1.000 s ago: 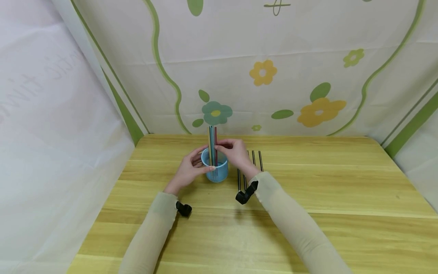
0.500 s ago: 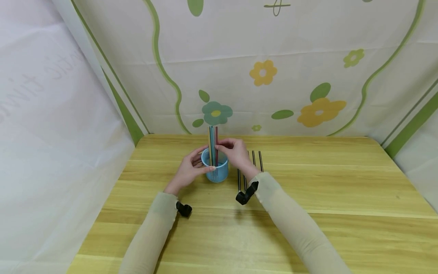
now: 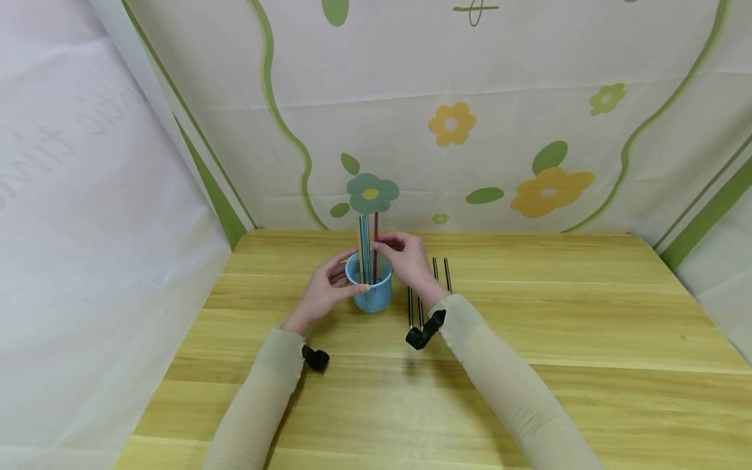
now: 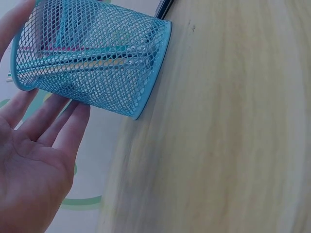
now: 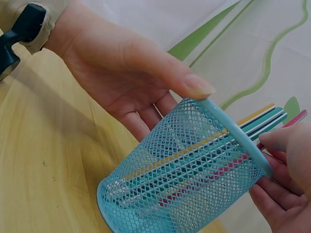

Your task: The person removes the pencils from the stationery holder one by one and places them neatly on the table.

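a person in pale sleeves (image 3: 252, 398) leans over a wooden worktop (image 3: 352, 405), left grip (image 3: 322, 290) curled round a blue mesh cup (image 3: 376, 299), thumb at its rim. just right of that grip, a yellow stick (image 5: 265, 110) and teal sticks (image 5: 262, 120) stand close together inside. across the cup, the right grip (image 3: 411, 261) is closed to a fingertip pinch on a red stick (image 3: 376, 225), nearly upright in the cup. the step in hand looks to be positioning it there; the next move likely calls for a straight path while the left grip steadies the cup. dark sticks (image 3: 448, 277) lie by the right grip's wrist, partly hidden. beyond both grips hangs a flowered backdrop (image 3: 382, 78).
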Motion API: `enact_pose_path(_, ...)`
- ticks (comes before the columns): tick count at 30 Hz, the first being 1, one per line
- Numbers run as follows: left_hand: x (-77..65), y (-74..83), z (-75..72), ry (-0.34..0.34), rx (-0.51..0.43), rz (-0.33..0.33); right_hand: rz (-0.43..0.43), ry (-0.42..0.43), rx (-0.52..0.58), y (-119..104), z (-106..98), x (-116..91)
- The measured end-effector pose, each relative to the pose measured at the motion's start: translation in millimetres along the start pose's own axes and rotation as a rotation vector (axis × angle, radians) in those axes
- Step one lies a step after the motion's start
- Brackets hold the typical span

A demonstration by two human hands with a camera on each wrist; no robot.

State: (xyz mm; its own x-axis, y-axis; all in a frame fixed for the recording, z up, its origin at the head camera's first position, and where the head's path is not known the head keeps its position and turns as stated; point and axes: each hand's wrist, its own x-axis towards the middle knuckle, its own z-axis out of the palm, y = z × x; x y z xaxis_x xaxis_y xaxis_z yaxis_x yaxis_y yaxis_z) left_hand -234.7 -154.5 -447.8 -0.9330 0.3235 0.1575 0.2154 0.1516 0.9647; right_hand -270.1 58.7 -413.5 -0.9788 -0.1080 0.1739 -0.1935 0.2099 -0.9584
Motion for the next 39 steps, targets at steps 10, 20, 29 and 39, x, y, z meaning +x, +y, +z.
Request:
enact_pose_path(10,-0.2,0.3,0.8,0.007,-0.007,-0.001,-0.004,0.016,0.013,-4.1,-1.0,-1.2)
enact_pose_path(20,-0.4,-0.8,0.5,0.006,-0.018,0.003,0.014,0.017,0.037,-8.2,-3.1,-3.8)
enact_pose_path(29,-0.7,0.1,1.1,0.01,-0.016,0.0,0.011,0.026,0.059,-10.8,-5.2,-4.0)
enact_pose_path(39,-0.6,0.9,0.9,0.012,-0.012,-0.006,0.004,0.039,0.113,-15.4,-9.3,-4.4)
